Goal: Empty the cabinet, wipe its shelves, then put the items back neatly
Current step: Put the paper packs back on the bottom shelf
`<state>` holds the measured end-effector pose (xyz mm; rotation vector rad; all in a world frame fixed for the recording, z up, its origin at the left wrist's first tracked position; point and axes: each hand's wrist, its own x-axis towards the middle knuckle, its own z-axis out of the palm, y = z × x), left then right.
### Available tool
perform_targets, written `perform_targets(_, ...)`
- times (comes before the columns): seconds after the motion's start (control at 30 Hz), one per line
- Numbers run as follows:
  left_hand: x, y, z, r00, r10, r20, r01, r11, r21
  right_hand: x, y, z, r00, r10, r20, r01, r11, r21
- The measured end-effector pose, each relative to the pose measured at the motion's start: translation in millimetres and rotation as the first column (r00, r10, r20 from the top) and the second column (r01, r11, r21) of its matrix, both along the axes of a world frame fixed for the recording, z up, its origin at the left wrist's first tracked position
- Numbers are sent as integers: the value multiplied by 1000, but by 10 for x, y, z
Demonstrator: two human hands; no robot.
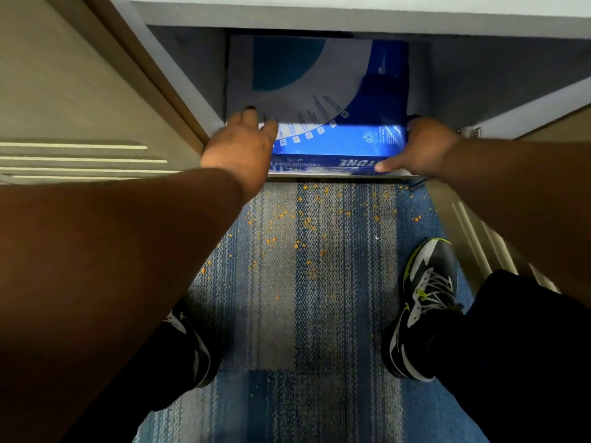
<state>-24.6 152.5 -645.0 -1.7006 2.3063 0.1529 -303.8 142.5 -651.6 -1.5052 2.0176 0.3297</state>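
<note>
The paper box (pixel 319 91) sat at the front of the cabinet shelf (pixel 479 81). Your left hand (pixel 243 145) lay flat on top; your right hand (pixel 425 148) clasped its right corner. Moving both sides together, squarely, looked wisest.

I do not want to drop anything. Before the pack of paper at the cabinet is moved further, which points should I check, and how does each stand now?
1. Left hand on the paper pack: ok, it rests flat on the top, at the near left corner.
2. Right hand grip: ok, thumb on the front face, fingers round the right side.
3. Cabinet doors open: ok, both stand wide.
4. Carpet underfoot: not ok, orange crumbs lie scattered.
5. Shelf clean: cannot tell, it is in shadow and the pack covers much of it.
</note>
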Motion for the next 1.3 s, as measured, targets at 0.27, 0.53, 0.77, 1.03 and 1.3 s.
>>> perform_targets(0.27, -24, -26, -5, 995, 85, -57, -82, 995, 58, 128, 35, 43, 986, 72, -150, -80, 996, -46)
perform_targets(0.53, 186, 533, 208, 997, 72, 30, -78, 944, 321, 324, 886, 338, 968, 228, -108, -213, 967, 140)
perform_targets(0.77, 342, 1134, 1138, 993, 121, 1, -117, 953, 279, 335, 1587, 1157, 960, 254, -122, -239, 963, 125)
perform_targets(1.03, 239, 1562, 2758, 987, 127, -102, -124, 991, 43, 510, 1900, 2758, 972, 181, -148, -210, 953, -217)
perform_targets(1.3, 134, 1723, 4466, 982, 21, -186, -78, 949, -307, 622, 2077, 4755, 983, 121, -136, -180, 750, -637)
